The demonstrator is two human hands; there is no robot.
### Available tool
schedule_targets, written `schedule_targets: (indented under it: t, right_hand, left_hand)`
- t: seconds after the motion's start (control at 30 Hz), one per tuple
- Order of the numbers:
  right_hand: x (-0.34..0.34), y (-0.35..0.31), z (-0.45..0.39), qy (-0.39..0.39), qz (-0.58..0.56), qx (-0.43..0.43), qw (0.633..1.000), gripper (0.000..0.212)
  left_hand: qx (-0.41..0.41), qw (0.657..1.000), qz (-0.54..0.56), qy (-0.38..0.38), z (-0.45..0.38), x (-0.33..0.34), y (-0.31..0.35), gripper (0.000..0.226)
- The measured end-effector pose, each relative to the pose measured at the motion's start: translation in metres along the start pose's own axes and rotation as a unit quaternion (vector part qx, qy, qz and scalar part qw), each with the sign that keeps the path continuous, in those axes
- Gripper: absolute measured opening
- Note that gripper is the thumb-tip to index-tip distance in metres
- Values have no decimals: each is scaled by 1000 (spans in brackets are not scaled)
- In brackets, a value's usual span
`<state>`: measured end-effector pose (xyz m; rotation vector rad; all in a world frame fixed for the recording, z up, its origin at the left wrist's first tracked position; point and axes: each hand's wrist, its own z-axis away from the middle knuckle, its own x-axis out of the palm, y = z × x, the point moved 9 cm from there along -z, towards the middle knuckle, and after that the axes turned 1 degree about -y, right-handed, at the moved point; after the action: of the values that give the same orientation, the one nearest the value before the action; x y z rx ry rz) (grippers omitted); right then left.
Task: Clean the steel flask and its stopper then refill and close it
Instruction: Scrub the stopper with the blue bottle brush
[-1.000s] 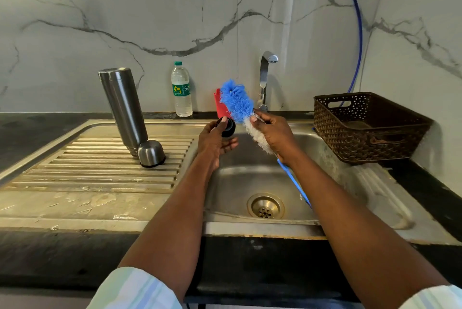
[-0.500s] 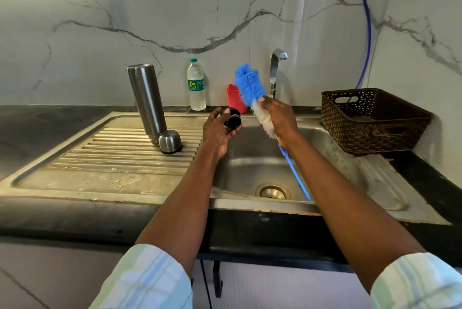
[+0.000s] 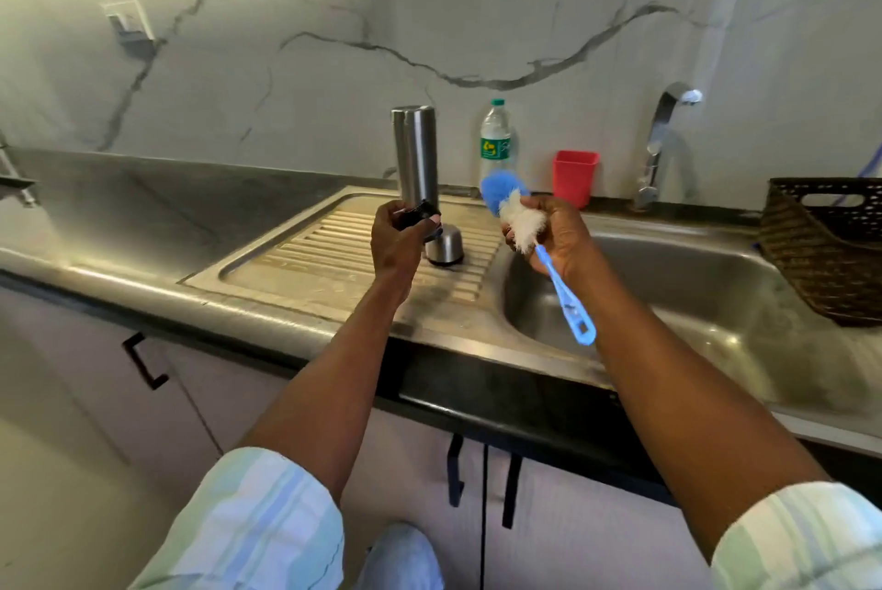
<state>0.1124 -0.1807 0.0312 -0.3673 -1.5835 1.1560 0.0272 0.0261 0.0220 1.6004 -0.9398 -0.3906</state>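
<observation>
At centre frame, the left hand is gripping the black stopper while the right hand is clutching a blue bottle brush. Just behind, the steel flask is standing upright on the sink's drainboard, beside its steel cap.

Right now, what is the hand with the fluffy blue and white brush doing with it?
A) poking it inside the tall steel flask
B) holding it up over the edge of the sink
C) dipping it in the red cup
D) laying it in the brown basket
B: the right hand grips the brush in the air at the sink edge, apart from the steel flask standing on the drainboard.
</observation>
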Motion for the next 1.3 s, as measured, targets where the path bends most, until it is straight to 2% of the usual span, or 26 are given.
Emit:
schedule_targets:
  t: [0.07,0.17,0.3,0.43,0.53,0.63,0.77,0.9,1.0,1.07,1.17,1.3]
  right_hand:
    - [7,17,-3,8,-32,-17,999,13]
    - [8,26,-5,23,-17,-39,999,20]
    - [-8,30,-7,47,11,-45,998,18]
    - [-21,29,-9,72,-6,-59,996,25]
    - [-23,27,-8,70,-31,-68,995,22]
    - [-31,30,-10,90,-27,-59,994,29]
    - [-37,32,-6,116,-31,-35,992,24]
    - [-38,19,1,95,-113,-48,988,24]
    - [-36,12,8,66,-159,-51,984,28]
    - [-33,7,11,43,-166,-56,984,34]
    - [-34,-3,16,37,-93,-81,992,36]
    - [-37,-17,12,41,-7,-140,989,41]
  left_hand:
    - [16,996,-80,24,-1,-19,0,56]
    - [17,983,-182,34,-4,-29,-7,63]
    - [30,956,-292,17,-9,-22,-11,44]
    - [25,931,-364,7,-7,-20,-14,46]
    - [23,924,-381,4,-5,-20,-13,48]
    - [24,920,-390,6,-3,-19,-12,47]
    - [25,910,-413,15,0,-20,-9,44]
    - [21,906,-423,1,1,-17,-11,54]
    - [30,901,-433,1,2,-14,-10,74]
    - [72,903,-422,33,4,-14,2,79]
    - [174,893,-406,83,18,-12,26,64]
    - [300,854,-422,52,40,15,43,49]
